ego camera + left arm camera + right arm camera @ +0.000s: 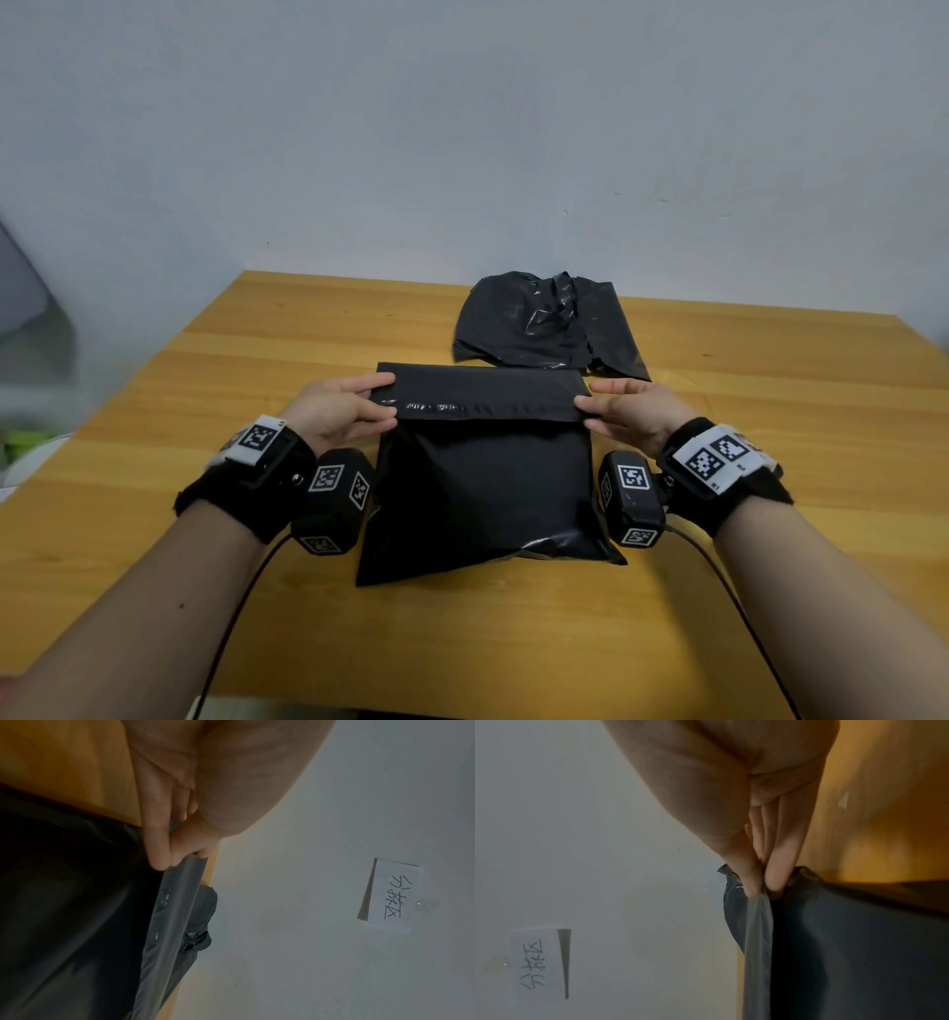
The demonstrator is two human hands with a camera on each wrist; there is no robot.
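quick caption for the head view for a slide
Left hand and right hand pinch the flap of a black mailer bag on a wooden table, crumpled black bag behind.

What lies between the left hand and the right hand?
The folded flap of the black mailer bag, pinched at its ends by left hand and right hand; head view shows it.

Matt black plastic mailer bag, glossy crinkled plastic bag, smooth wooden table

Bare table flanks the mailer bag; crumpled black bag blocks just behind it.
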